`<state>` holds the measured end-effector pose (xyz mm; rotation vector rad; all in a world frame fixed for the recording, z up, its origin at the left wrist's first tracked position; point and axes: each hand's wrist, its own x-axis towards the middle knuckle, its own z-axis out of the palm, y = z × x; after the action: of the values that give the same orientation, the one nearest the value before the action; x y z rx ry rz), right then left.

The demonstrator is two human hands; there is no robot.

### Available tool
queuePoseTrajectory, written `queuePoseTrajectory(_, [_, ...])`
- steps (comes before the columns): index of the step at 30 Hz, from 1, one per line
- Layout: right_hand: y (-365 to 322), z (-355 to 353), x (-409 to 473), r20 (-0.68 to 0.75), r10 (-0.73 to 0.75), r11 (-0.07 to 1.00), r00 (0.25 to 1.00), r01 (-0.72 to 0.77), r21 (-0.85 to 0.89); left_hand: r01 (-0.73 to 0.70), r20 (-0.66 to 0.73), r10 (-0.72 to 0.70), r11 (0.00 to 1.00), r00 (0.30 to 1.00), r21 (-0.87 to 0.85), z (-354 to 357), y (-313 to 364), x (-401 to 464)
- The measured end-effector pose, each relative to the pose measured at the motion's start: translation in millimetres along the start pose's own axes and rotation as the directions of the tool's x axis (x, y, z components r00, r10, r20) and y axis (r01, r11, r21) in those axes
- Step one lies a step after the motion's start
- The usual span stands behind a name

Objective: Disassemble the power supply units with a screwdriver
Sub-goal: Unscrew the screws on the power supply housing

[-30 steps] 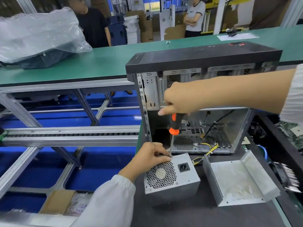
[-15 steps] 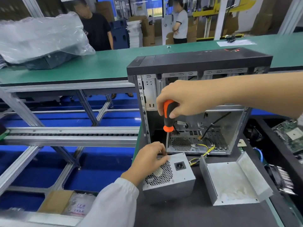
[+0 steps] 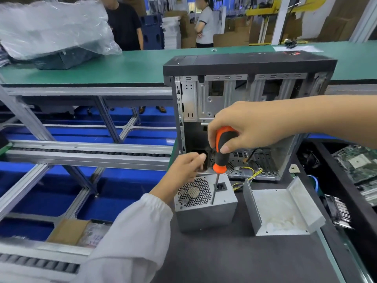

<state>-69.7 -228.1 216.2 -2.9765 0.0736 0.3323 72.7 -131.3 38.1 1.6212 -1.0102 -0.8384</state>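
Observation:
A grey power supply unit [image 3: 206,213] stands on the dark mat, its fan grille [image 3: 193,193] facing up. My right hand [image 3: 246,127] grips the orange and black screwdriver [image 3: 222,148] upright. Its shaft runs down to the unit's top face, just right of the grille and beside the power socket [image 3: 221,186]. My left hand [image 3: 183,172] hovers at the unit's back left corner with thumb and forefinger pinched together. Whether they hold a screw cannot be seen.
An open computer case [image 3: 244,94] stands right behind the unit, yellow cables [image 3: 252,176] trailing out. A loose metal cover [image 3: 281,213] lies to the right. Circuit boards [image 3: 359,162] and a heat sink [image 3: 336,209] fill the right bin. Conveyor rails [image 3: 81,156] run left; two people stand beyond the green bench.
My right hand carried the screwdriver tip from the unit's back left corner to the spot right of the grille. My left hand lifted off the unit, fingers pinched.

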Motion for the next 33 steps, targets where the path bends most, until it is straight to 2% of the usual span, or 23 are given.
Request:
queuePoseTrajectory(1, [-1, 3, -1, -0.002, 0.001, 1.000, 1.000, -0.001, 0.003, 0.083, 0.025, -0.080, 0.954, 0.997, -0.287, -2, -2, -8])
queuePoseTrajectory(2, [-2, 5, -2, -0.004, 0.002, 1.000, 1.000, -0.002, 0.001, 0.164, 0.067, -0.150, 0.867, 0.986, -0.470, -2, -5, -14])
queuePoseTrajectory(4, [-4, 9, -2, -0.017, 0.006, 1.000, 1.000, -0.006, -0.006, 0.285, 0.129, -0.260, 0.758, 0.957, -0.587, -2, -12, -22])
queuePoseTrajectory(7, [-5, 11, -3, -0.035, 0.012, 1.000, 0.999, -0.013, -0.019, 0.351, 0.145, -0.333, 0.720, 0.932, -0.599, -1, -16, -28])
queuePoseTrajectory(10, [-6, 10, -4, -0.043, 0.018, 1.000, 0.999, -0.018, -0.017, 0.310, 0.113, -0.311, 0.716, 0.944, -0.626, 0, -18, -33])
queuePoseTrajectory(14, [-5, 10, -5, -0.041, 0.027, 0.999, 0.999, -0.027, -0.019, 0.295, 0.107, -0.284, 0.787, 0.953, -0.542, 4, -18, -33])
queuePoseTrajectory(19, [-4, 12, -6, -0.057, 0.029, 0.999, 0.998, -0.030, -0.010, 0.247, 0.030, -0.260, 0.868, 0.965, -0.431, 7, -18, -33])
queuePoseTrajectory(27, [-4, 12, -2, -0.058, 0.012, 1.000, 0.998, -0.013, -0.018, 0.222, 0.025, -0.231, 0.894, 0.973, -0.389, 8, -17, -36])
queuePoseTrajectory(33, [-2, 11, -2, -0.056, 0.010, 1.000, 0.998, -0.010, -0.007, 0.162, 0.044, -0.156, 0.934, 0.987, -0.319, 6, -22, -37])
